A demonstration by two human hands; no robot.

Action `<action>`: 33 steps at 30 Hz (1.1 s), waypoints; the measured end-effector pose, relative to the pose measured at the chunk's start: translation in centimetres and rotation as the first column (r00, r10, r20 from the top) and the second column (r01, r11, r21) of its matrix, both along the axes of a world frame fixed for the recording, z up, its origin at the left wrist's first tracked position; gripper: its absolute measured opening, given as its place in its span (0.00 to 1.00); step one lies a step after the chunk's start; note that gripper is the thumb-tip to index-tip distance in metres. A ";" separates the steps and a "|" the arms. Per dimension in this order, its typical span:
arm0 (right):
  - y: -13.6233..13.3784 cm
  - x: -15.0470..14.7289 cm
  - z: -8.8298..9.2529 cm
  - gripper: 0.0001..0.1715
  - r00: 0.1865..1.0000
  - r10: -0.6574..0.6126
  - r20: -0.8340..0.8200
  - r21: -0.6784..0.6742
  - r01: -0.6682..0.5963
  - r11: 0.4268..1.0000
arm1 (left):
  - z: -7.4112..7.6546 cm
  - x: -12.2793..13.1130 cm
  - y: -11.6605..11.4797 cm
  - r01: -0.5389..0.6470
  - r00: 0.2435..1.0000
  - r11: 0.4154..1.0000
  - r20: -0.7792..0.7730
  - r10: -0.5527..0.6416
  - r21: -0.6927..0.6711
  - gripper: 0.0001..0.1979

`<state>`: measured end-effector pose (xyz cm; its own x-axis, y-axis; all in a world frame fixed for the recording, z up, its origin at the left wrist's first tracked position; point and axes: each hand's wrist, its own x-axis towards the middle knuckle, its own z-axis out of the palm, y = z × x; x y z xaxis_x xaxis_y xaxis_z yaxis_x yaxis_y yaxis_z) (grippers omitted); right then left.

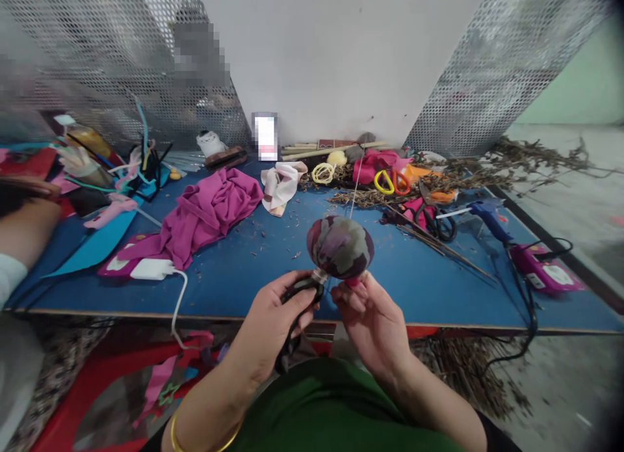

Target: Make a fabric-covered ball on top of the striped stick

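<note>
In front of me, above the table's front edge, is a round fabric-covered ball [340,247] with a blotchy purple, grey and dark pattern. A thin pale strand [357,179] rises from behind it. My left hand [275,325] is closed around a black tail-like piece [287,345] below the ball, with a light band where the two meet. Under the ball's right side, the fingers of my right hand [373,315] are bent in a pinch. Something red [351,281] shows at its fingertips, but what they grip is hidden.
The blue table [287,244] carries purple cloth [214,208], white cloth [281,185], scissors [433,214], a blue glue gun [492,221], a pink glue gun [112,210] and dried twigs [507,172]. Another person's arm [29,234] is at left. A white cable [179,309] hangs over the edge.
</note>
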<state>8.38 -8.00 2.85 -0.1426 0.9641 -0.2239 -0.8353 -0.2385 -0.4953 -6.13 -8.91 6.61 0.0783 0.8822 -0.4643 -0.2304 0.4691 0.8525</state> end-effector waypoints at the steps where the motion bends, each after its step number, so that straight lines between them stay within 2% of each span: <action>1: 0.1 -0.2 0.0 0.08 1.000 0.030 0.005 -0.048 -0.029 0.998 | 0.0 0.2 0.0 0.000 0.998 1.000 -0.062 0.001 0.031 0.15; 5: 0.1 -0.8 -0.5 0.15 0.993 0.092 0.077 -0.138 -0.081 0.987 | -0.1 1.0 -0.1 0.040 0.963 0.993 -0.269 -0.010 0.107 0.11; 10: 0.3 -1.2 -1.2 0.15 0.986 0.023 0.165 -0.170 0.005 0.985 | -0.3 1.6 -0.4 0.083 0.902 0.983 -0.432 -0.004 0.164 0.05; 14: 0.4 -1.2 -1.7 0.14 0.981 -0.018 0.195 -0.167 0.051 0.985 | -0.7 1.5 -0.5 0.121 0.863 0.969 -0.504 0.005 0.217 0.05; 18: 0.2 -1.3 -1.9 0.13 0.976 -0.034 0.213 -0.129 0.063 0.990 | -1.1 1.5 -0.6 0.111 0.868 0.963 -0.496 0.026 0.245 0.06; 23: 0.0 -1.1 -1.4 0.14 0.977 0.031 0.212 -0.055 -0.019 0.998 | -0.7 2.0 -0.4 0.104 0.863 0.963 -0.504 0.037 0.249 0.06; 26: 0.1 -1.0 -0.8 0.11 0.966 0.028 0.255 -0.072 -0.010 0.997 | -0.6 2.1 -0.4 0.073 0.904 0.964 -0.425 0.043 0.254 0.07; 30: 0.3 -0.7 -0.5 0.13 0.944 -0.018 0.329 -0.050 0.036 0.998 | -1.3 1.9 -0.7 0.033 0.933 0.941 -0.347 0.091 0.336 0.05; 33: 0.2 -0.6 -0.7 0.15 0.919 -0.034 0.392 -0.025 0.047 0.999 | -2.1 1.9 -1.0 0.028 0.901 0.914 -0.406 0.152 0.405 0.09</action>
<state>7.82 -7.81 2.15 0.0021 0.9583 -0.2859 -0.5855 -0.2306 -0.7772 -4.22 -9.87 4.54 -0.1056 0.9929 -0.0551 0.1739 0.0730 0.9821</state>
